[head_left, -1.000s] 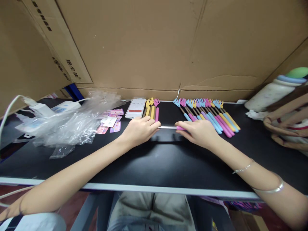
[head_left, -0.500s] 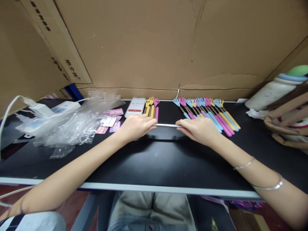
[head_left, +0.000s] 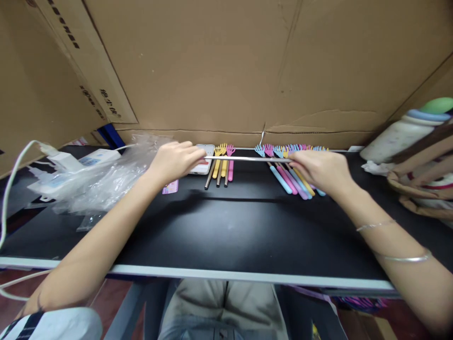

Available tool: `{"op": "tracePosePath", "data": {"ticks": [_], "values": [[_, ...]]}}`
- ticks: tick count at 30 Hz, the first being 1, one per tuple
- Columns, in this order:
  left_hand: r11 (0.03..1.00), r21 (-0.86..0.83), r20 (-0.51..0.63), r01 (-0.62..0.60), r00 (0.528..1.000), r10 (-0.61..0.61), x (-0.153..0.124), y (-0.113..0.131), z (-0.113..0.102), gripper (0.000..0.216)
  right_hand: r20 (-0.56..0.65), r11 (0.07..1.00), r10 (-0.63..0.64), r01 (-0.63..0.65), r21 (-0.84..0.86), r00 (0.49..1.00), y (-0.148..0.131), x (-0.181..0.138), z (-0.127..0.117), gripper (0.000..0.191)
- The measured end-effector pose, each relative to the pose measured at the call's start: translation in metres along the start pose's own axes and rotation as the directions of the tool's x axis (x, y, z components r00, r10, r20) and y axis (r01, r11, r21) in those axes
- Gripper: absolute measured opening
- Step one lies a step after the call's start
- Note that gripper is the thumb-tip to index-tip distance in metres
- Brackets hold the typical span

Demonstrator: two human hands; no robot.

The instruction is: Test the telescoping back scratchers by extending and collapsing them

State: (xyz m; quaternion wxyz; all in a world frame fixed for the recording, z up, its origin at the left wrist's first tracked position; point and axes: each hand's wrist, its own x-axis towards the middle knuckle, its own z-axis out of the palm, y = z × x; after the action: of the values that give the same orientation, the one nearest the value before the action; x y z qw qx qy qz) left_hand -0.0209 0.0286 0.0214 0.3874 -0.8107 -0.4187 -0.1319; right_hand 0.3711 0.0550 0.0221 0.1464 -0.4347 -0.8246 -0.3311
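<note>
Left hand [head_left: 173, 160] and right hand [head_left: 320, 170] are gripping opposite ends of the rod [head_left: 247, 159], fingers [head_left: 191, 151] pinched shut, holding it level above the scratchers [head_left: 290, 174] near the worktop [head_left: 230, 226] back edge.

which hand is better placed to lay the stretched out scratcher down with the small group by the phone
Probably the left hand. It holds the rod end right beside the phone and the small group. The right hand grips the other end over the long row, farther off.
</note>
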Motion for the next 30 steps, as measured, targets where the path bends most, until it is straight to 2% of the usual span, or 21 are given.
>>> {"op": "tracePosePath", "data": {"ticks": [3, 9, 17, 21, 30], "values": [[0.993, 0.055, 0.02, 0.108, 0.994, -0.109, -0.011, -0.022, 0.005, 0.033, -0.066, 0.993, 0.084, -0.089, -0.082, 0.994, 0.033, -0.005, 0.005, 0.043], [0.984, 0.104, 0.054, 0.141, 0.988, -0.148, -0.018, -0.045, 0.001, 0.039, -0.099, 0.988, 0.089, -0.101, -0.117, 0.991, 0.073, -0.011, 0.012, 0.042], [0.937, 0.213, 0.047, 0.278, 0.955, -0.294, -0.042, -0.084, -0.001, 0.041, -0.037, 0.953, 0.274, -0.277, -0.127, 0.961, 0.13, -0.039, 0.024, 0.043], [0.925, 0.241, 0.028, 0.294, 0.951, -0.309, -0.049, -0.096, 0.002, 0.044, -0.075, 0.929, 0.327, -0.335, -0.158, 0.942, 0.138, -0.043, 0.025, 0.041], [0.921, 0.191, 0.04, 0.34, 0.935, -0.353, -0.049, -0.097, 0.002, 0.049, -0.118, 0.924, 0.289, -0.309, -0.227, 0.95, 0.134, -0.043, 0.026, 0.048]]}}
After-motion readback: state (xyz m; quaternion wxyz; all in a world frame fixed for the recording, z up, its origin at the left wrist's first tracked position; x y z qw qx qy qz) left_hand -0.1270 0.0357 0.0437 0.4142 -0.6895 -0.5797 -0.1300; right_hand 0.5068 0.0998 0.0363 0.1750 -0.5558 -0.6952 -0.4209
